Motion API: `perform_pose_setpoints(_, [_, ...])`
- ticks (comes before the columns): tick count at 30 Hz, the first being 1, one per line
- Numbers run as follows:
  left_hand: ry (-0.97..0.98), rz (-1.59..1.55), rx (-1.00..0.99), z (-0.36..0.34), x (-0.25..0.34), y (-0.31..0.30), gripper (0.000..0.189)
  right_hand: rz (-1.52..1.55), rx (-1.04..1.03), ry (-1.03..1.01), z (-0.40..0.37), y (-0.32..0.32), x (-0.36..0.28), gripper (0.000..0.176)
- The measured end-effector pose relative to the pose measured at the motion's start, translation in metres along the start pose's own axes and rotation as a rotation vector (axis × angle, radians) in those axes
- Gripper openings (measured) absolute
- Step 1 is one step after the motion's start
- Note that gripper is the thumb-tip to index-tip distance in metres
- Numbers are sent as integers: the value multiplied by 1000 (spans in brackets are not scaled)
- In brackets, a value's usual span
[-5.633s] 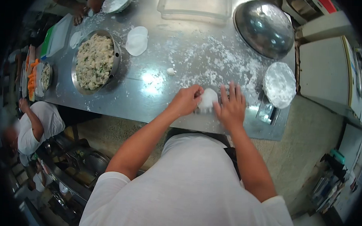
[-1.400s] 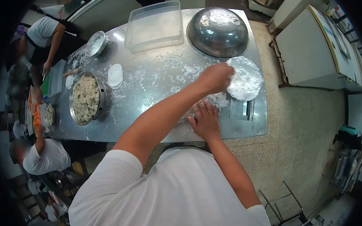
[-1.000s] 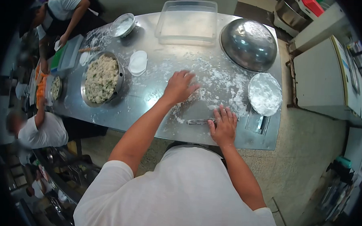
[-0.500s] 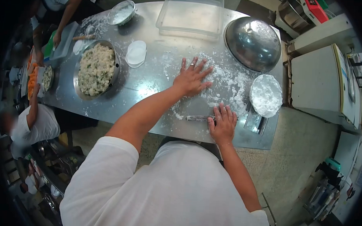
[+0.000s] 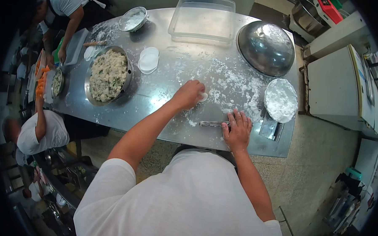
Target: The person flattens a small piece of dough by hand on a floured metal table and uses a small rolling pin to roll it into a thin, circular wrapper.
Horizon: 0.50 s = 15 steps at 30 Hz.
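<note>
My left hand (image 5: pixel 189 95) is closed over the floured table, its fingers gripping the edge of a small flattened piece of dough (image 5: pixel 204 97). Lying across a thin rolling pin (image 5: pixel 211 124) near the front edge is my right hand (image 5: pixel 238 132), palm down with fingers stretched out. The pin's left part shows; the rest is under that hand. To the upper left of my left hand is a small stack of round white dough wrappers (image 5: pixel 148 60).
Right of my hands are a bowl of flour (image 5: pixel 281 101), a metal scraper (image 5: pixel 269 129) and an upturned metal bowl (image 5: pixel 266 48). A clear plastic tub (image 5: pixel 201 36) stands behind. Leftward sit a bowl of filling (image 5: pixel 108 76) and a flour bowl (image 5: pixel 133 19); co-workers stand beyond.
My left hand has gone from spread flat on the table to fingers closed on the dough piece, slightly lower. My right hand stays on the rolling pin. The view has shifted slightly.
</note>
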State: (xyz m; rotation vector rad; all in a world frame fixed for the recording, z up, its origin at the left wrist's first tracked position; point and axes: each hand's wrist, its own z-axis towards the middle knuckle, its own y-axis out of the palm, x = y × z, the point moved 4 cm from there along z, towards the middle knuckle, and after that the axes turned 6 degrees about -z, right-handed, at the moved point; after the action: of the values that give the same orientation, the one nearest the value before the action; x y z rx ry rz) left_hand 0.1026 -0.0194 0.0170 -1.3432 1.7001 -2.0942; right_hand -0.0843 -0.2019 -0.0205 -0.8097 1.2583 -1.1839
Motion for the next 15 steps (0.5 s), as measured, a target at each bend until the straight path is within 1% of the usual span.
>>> perform_pose_setpoints(2, [-391,-300,-161,6,2,-4,13,-1,-7,7,-1,0,1,45])
perform_pose_setpoints(3, [-390,-302,-157,11,4,1,13,0,-3,6,-1,0,1,45])
perform_pose_setpoints(5, [-4,-204,266,27,22,-6,12,-2,3,2,1,1,2,45])
perform_pose_setpoints(6, [-4,-204,267,35,27,-3,12,-3,6,4,2,1,2,44])
perform_pose_setpoints(8, [459,158,220,39,54,7,11,-1,-4,4,-4,1,1,44])
perform_pose_setpoints(9, [539,183,39,40,41,34,14,2,3,-3,-3,0,0,44])
perform_pose_setpoints(10, [538,185,43,37,42,36,14,5,15,-10,-1,0,2,44])
perform_pose_setpoints(12, [74,-377,52,37,29,32,18,15,23,-6,3,1,4,44])
perform_pose_setpoints(13, [74,-381,40,36,32,30,18,28,15,1,-2,3,4,44])
perform_pose_setpoints(15, [-484,-1397,42,30,18,32,21,27,12,4,-6,3,5,44])
